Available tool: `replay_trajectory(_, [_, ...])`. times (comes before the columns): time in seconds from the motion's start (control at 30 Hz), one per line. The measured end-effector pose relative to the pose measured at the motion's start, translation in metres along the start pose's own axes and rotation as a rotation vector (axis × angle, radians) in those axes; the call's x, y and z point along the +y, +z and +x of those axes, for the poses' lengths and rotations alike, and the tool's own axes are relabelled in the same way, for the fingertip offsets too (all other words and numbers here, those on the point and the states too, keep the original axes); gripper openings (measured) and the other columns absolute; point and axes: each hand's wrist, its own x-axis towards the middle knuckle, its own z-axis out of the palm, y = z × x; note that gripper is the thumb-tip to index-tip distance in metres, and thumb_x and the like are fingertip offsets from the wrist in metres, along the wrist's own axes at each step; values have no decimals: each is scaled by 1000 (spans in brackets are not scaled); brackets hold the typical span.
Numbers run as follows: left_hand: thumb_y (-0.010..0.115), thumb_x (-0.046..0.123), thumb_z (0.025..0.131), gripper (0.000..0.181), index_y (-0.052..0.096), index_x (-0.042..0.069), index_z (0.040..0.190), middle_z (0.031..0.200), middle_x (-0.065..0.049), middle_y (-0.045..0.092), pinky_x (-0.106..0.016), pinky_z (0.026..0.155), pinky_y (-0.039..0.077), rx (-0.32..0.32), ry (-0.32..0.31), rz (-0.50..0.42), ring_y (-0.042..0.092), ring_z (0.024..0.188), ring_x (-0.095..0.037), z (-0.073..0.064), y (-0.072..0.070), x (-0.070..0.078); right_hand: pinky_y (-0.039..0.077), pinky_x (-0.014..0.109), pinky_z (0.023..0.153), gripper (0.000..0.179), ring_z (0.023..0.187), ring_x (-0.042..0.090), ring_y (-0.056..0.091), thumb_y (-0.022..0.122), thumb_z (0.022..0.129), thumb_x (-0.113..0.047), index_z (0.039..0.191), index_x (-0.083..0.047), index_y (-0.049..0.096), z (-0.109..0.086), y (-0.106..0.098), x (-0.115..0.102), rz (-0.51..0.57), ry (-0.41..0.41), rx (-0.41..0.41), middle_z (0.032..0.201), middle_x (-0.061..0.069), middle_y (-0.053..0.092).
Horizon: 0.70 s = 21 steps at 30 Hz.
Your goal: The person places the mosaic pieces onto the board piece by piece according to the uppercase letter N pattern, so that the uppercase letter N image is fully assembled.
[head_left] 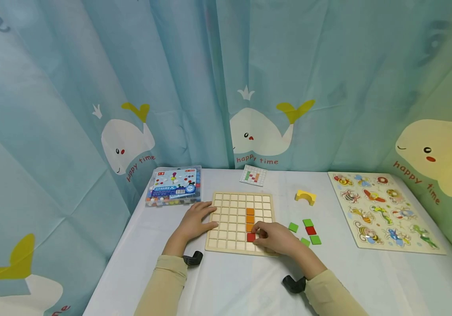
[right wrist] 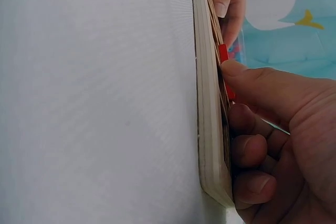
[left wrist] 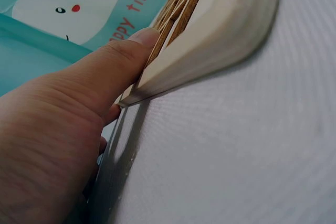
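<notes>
A wooden grid board point(head_left: 226, 229) lies on the white table. Three orange tiles point(head_left: 250, 212) sit in one of its columns, with a red square tile point(head_left: 251, 237) just below them. My right hand point(head_left: 279, 238) pinches this red tile by its edge between thumb and index finger, low over the grid. In the right wrist view the thumb covers the middle of the red tile point(right wrist: 223, 54), and the other fingers are bent beside the board. My left hand point(head_left: 194, 220) rests its straight thumb point(left wrist: 123, 53) on the board's left rim, other fingers along that edge.
Several loose green tiles point(head_left: 316, 240) and one red tile point(head_left: 310, 230) lie right of the board. Behind them is a yellow arch block point(head_left: 306, 196). A pattern card point(head_left: 260, 179), a clear box of beads point(head_left: 175, 186) and an insect puzzle point(head_left: 352, 224) surround the board.
</notes>
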Motion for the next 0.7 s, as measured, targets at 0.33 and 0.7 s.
replay_trajectory(0.33, [63,57,90,65,50,27,146,158,1,39,-59,121,24,3,0,-9,26,149,-35,-1,0,1,38,21,58,15,66,7,49,76,87,-30,99,-28,66,-1,1,-2,-5,14,-7,73,-11,54])
replay_trajectory(0.7, [65,55,90,64,51,26,146,157,0,39,-59,121,25,13,4,-9,27,149,-35,-1,0,1,37,23,55,19,66,10,49,77,86,-31,99,-27,64,1,2,-5,5,87,-3,74,-9,54])
